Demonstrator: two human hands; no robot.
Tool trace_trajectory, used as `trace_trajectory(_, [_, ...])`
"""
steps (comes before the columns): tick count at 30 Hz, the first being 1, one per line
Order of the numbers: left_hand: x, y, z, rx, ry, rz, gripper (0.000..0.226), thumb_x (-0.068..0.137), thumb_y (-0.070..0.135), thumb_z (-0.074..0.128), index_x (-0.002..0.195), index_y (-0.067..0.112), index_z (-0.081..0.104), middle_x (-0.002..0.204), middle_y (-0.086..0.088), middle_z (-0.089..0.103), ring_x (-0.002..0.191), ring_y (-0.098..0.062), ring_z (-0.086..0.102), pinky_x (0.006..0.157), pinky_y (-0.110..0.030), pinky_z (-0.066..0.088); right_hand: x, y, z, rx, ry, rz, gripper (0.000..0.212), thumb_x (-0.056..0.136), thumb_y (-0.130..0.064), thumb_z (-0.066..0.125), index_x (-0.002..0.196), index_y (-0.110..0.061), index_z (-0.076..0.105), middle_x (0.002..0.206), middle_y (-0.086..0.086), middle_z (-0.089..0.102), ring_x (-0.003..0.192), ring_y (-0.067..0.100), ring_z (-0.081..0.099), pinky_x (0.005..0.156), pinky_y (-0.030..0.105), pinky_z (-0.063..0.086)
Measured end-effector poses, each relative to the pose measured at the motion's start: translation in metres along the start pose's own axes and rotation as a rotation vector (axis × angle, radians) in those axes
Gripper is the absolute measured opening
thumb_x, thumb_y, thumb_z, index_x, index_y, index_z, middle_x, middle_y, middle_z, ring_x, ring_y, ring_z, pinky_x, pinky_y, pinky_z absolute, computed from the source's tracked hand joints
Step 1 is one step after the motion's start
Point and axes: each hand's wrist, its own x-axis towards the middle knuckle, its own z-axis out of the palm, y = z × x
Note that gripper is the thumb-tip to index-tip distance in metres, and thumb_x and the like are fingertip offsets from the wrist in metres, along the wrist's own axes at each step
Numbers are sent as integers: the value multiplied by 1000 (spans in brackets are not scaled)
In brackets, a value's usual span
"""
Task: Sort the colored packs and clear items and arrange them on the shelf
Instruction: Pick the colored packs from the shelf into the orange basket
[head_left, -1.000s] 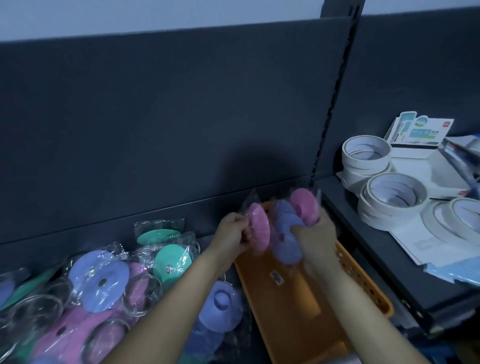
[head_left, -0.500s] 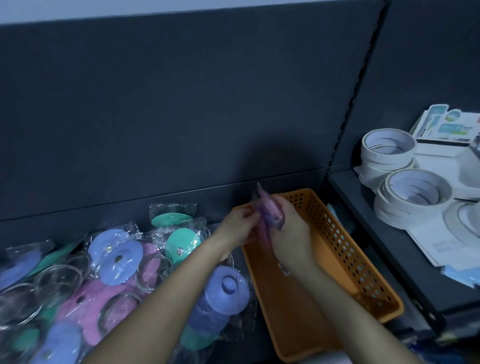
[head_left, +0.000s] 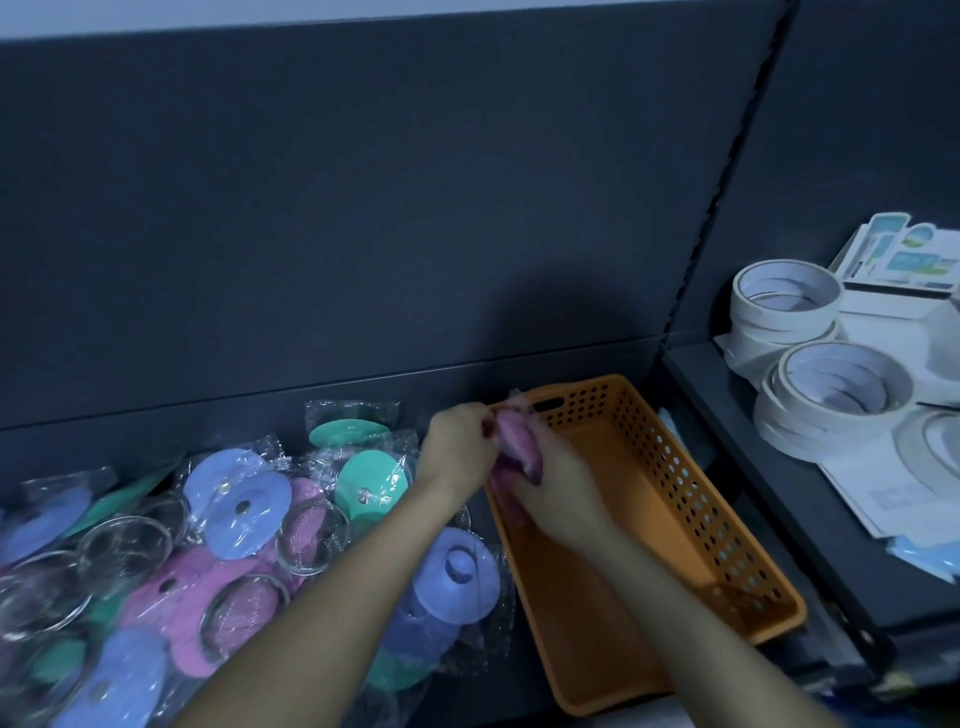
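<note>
Two hands on one pink pack (head_left: 517, 444), held in the air just over the far left corner of the orange basket (head_left: 691, 499), about at rim level. There could be more than one pack in the bundle; motion blur hides it.

Left hand (head_left: 457, 447) grip: fingers curled round the pack's left edge. Right hand (head_left: 553, 491) grip: closed on its right and lower side, back of the hand toward the camera, fingertips not visible. Both forearms come up from the bottom edge and meet at the pack. The left wrist is over the pile (head_left: 236, 499) and the right wrist is over the basket floor.

Step, my read: sorting by colour, with pink being squared up or bunched before it goes down. The basket shows no contents, so it's probably the destination or a staging bin; can't tell which.

Next move likely needs: pick a spot, basket or shelf, lower the pack, then loosen both grips without the slippery film sliding out. After that, the pile just left of the basket: purple, green and pink packs mixed with clear rings (head_left: 127, 545), overlapping and unsorted. Most of the job looks undone.

The right bay of the shelf (head_left: 779, 525) carries white tape rolls (head_left: 787, 299) and printed cards (head_left: 904, 254), well apart from the hands.
</note>
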Motion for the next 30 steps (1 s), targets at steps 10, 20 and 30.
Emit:
trace_trajectory(10, [-35, -40, -22, -84, 120, 95, 22, 82, 7, 63, 103, 9, 70, 98, -9, 67, 88, -22, 61, 74, -17, 39, -6, -1, -3, -213, -216, 26, 86, 83, -63, 51, 150, -23, 15, 154, 5, 25, 139, 28, 27, 111, 48, 29])
trace_trajectory(20, [-99, -101, -62, 155, -289, 470, 34, 81, 39, 67, 105, 16, 69, 107, -2, 66, 106, -17, 56, 94, -28, 42, -75, -61, 40, -137, -16, -243, 39, 91, -19, 59, 129, -14, 56, 141, 1, 45, 123, -2, 31, 97, 3, 16])
trace_trajectory(30, [-127, -153, -80, 242, -252, 411, 75, 83, 54, 59, 146, 28, 28, 156, 5, 19, 144, -10, 15, 110, -23, 23, -90, -27, 108, -463, -400, 47, 122, 64, -63, 68, 150, -25, -9, 158, 9, -11, 144, 30, -14, 117, 51, 6])
